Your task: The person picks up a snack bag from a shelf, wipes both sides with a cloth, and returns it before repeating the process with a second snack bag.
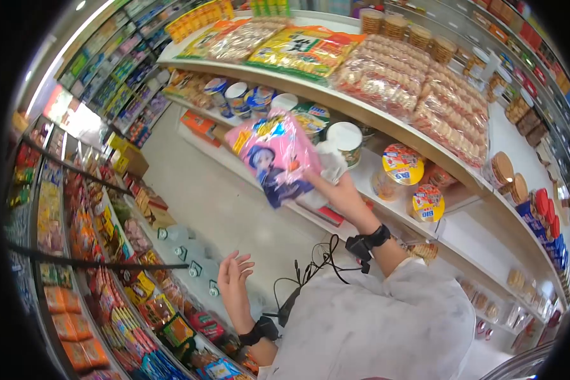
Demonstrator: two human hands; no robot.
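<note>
My right hand (341, 192) grips a pink snack bag (273, 155) by its right edge, fingers closed on it. The bag has a cartoon figure in dark clothes on its front and is held tilted over the shelf edge. A crumpled whitish piece (331, 162), like cloth or thin plastic, shows right behind my right fingers; whether I hold it too, I cannot tell. Cup noodles (345, 140) with white lids stand close beyond the hand. My left hand (235, 286) hangs lower over the aisle with fingers stretched out and nothing in it.
Orange-lidded noodle cups (403, 164) stand on the lower shelf (468, 244) at right. Wrapped biscuit packs (381, 75) and yellow snack bags (306, 50) lie on the upper shelf. Large clear bottles (196, 269) stand on the floor beside the left-hand snack racks. Black cables (305, 272) hang near my body.
</note>
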